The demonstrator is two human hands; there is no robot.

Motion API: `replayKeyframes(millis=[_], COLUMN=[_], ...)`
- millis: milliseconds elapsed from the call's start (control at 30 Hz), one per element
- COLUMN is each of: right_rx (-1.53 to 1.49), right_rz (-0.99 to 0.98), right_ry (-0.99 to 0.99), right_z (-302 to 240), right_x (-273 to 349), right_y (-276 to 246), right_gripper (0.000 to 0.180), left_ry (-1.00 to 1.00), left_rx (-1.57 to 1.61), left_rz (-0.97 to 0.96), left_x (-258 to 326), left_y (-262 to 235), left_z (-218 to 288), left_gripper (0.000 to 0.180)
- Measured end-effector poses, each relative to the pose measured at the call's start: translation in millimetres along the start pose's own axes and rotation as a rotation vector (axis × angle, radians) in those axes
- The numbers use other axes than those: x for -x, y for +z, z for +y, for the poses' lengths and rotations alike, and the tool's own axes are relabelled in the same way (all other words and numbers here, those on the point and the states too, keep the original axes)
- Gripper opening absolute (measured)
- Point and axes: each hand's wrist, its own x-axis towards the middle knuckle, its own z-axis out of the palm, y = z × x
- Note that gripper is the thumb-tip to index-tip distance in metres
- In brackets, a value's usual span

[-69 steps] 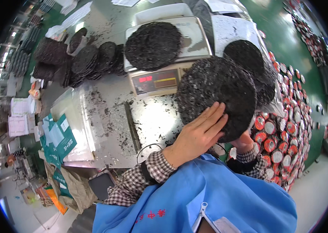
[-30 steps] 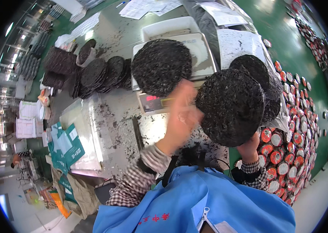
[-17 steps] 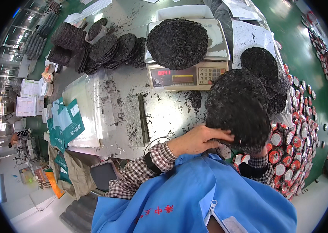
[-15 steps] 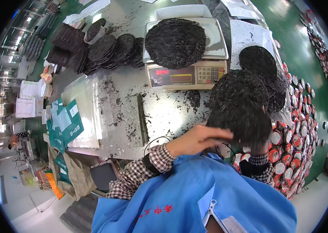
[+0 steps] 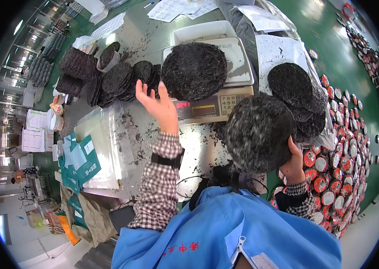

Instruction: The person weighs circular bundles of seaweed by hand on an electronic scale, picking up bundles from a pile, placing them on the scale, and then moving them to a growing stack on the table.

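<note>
Landmark: scale [image 5: 212, 107], w/ dark disc [image 5: 194, 70] flat on its pan for weighing.
Right hand [image 5: 293, 162]: fingers clamped on held disc [image 5: 259, 132], tilted up just right of scale.
Left hand [image 5: 159, 105]: open, empty, at scale's left edge, near disc stack [image 5: 122, 80].

A green floor [image 5: 333, 31] spreads beyond the grey worktable [image 5: 140, 36]; to the far left, bright daylight falls through tall windows [image 5: 17, 27].

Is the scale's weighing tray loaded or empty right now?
Loaded. One dark round cake lies flat on the scale tray, and the red display is lit. The left hand hovers beside it, not touching.
</note>
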Motion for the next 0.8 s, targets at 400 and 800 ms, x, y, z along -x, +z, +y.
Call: replayKeyframes(millis=[400,800], right_rx=[0.306,1.730], right_rz=[-0.164,-0.416], right_ry=[0.466,-0.109], right_z=[1.8,92.3], right_x=[-35.6,-98.9], right_y=[-35.2,-4.0], right_gripper=[0.057,0.074], left_ry=[-0.901,-0.420], left_rx=[0.738,-0.250], left_rz=[-1.122,-1.276], left_x=[147.0,94.7], left_y=[-70.7,-153.4], left_z=[15.3,-45.9], left_gripper=[0.044,0.039])
